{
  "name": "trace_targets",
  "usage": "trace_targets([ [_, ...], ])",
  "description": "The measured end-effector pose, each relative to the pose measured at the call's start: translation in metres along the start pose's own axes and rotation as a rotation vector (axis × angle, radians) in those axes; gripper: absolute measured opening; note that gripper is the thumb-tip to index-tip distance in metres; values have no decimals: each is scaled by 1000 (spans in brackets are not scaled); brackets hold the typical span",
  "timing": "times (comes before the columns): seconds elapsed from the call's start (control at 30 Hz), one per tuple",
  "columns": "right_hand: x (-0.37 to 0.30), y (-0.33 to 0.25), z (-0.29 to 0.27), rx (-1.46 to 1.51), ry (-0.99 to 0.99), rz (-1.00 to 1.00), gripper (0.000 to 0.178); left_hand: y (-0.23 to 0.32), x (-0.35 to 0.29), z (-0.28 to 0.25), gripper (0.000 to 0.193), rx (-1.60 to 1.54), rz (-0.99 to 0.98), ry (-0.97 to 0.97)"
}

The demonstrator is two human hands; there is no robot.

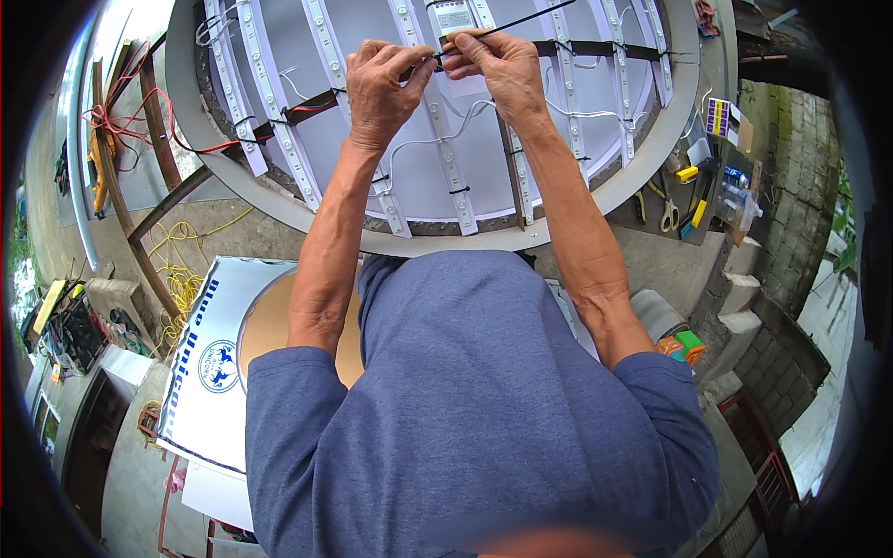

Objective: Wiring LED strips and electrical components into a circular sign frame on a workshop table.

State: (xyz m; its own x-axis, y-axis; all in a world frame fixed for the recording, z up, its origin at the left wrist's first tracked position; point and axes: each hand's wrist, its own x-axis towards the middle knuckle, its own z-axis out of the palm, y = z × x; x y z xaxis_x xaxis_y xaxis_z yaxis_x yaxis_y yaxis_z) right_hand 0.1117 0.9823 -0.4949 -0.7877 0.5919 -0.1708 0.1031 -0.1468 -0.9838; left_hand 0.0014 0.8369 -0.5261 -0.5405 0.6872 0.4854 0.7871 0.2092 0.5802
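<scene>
My left hand point(383, 91) and my right hand point(502, 74) meet over the far half of a large round sign frame point(270, 212). Pinched between the fingers of both is a thin black cable tie point(541, 13), its long tail sticking out up and to the right. Under the hands a dark crossbar point(595, 50) runs across the frame, with several white LED strips point(253, 56) lying over it. Small black ties fasten strips to the bars. Just beyond my fingertips sits a white power supply point(453, 17). Thin white wires point(445, 138) loop between the strips.
Red wires point(172, 116) trail off the frame's left side. A tangled yellow cord point(179, 279) lies on the ground. On the right are scissors point(669, 216), a yellow-black cutter point(698, 214) and a small purple-yellow box point(717, 118). A printed white board point(209, 372) lies at my left.
</scene>
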Motion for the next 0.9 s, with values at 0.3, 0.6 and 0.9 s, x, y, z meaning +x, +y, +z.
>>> trace_targets([
  [0.3,4,-10,2,-18,-34,2,22,-3,-1,4,11,21,17,20],
  [0.6,16,-19,10,-37,-103,4,23,-11,-9,1,10,21,-64,16],
  [0.9,9,-21,11,-99,-118,-15,23,-10,-11,-2,12,-21,-70,-4],
])
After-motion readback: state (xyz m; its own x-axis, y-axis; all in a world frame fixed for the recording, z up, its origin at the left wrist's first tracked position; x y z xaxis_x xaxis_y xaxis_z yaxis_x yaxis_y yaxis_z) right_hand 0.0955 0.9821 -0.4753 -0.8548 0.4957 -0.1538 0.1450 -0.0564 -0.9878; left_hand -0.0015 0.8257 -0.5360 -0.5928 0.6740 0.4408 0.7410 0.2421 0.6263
